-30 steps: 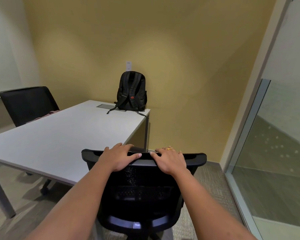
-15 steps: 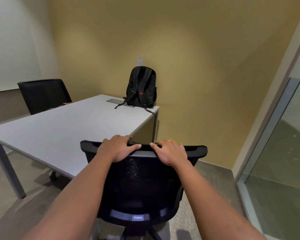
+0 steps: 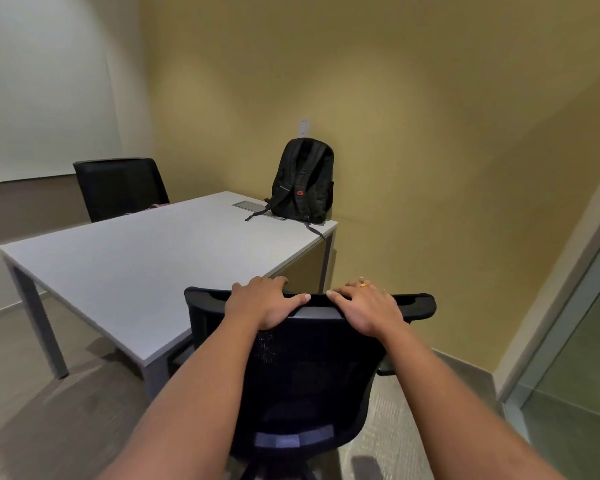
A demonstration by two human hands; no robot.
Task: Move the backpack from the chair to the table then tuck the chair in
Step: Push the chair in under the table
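While the view has swung right over the last second, the table [image 3: 125,271] holds the backpack [image 3: 303,183] upright at its far corner | chair [image 3: 309,368] not yet tucked, seat beside the near corner | left hand [image 3: 262,303] and right hand [image 3: 364,306] stay clasped over its top rail.

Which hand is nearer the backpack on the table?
Roughly equal, the left hand marginally nearer. Both grip the chair's backrest; the backpack stands beyond, above the gap between them, right hand alongside.
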